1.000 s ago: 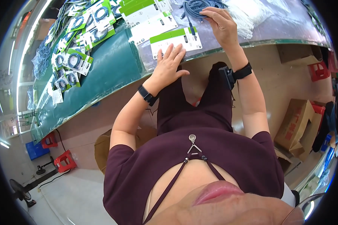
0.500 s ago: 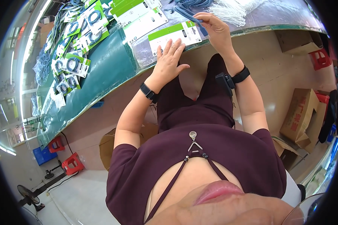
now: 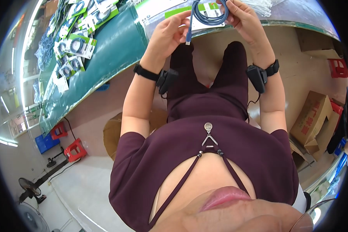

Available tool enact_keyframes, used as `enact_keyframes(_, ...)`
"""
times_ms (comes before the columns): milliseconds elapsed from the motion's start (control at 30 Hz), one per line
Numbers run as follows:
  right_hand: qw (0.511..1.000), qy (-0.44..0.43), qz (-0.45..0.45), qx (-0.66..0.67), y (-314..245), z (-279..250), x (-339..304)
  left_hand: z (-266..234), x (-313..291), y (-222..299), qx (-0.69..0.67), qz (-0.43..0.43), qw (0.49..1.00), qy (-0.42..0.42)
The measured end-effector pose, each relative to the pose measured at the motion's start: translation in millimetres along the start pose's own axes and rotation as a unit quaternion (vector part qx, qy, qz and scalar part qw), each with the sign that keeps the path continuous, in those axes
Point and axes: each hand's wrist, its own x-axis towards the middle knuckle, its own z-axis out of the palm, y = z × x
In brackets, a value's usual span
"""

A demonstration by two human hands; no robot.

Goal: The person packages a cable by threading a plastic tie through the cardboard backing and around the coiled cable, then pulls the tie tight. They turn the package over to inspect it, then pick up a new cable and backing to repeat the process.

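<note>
A coiled blue-grey cable (image 3: 208,21) hangs between my two hands above the table's front edge. One end points down, with a silver plug at its tip. My right hand (image 3: 245,19) pinches the right side of the coil between thumb and fingers. At the coil's left, my left hand (image 3: 168,34) has its fingers closed at the cable, beside the hanging end. Behind the coil lies a green and white packaging card (image 3: 177,11), partly covered by the cable and my left fingers.
Many carded cables (image 3: 78,45) are heaped on the green tabletop (image 3: 116,46) at the left. White ties (image 3: 261,7) lie at the far right. Below are cardboard boxes (image 3: 311,120) at the right, and red stools (image 3: 75,150) with a blue bin (image 3: 46,143) at the left.
My right hand has brought the bundled cable nearer, over the card, where it shows as a round coil. My left hand has lifted off the card to the cable.
</note>
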Motion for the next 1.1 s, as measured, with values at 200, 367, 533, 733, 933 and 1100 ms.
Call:
enact_keyframes(200,0.998,0.006,0.039,0.05,2,11,0,-4,5,-11,-0.014,-0.061,0.995,-0.079)
enact_keyframes(367,0.994,-0.029,0.065,0.079,2,14,-5,-11,11,-25,-0.074,-0.056,0.99,-0.102)
enact_keyframes(533,0.993,0.005,0.077,0.086,4,14,-9,-6,13,-30,-0.086,-0.056,0.99,-0.099)
enact_keyframes(733,0.975,0.121,0.013,-0.187,-3,41,-16,1,8,-35,-0.109,-0.027,0.991,-0.071)
enact_keyframes(933,0.771,0.081,-0.33,-0.538,-4,67,-36,0,9,-50,-0.163,-0.024,0.986,-0.013)
enact_keyframes(1100,0.711,0.058,-0.37,-0.595,5,58,-45,7,3,-47,-0.182,0.024,0.983,-0.007)
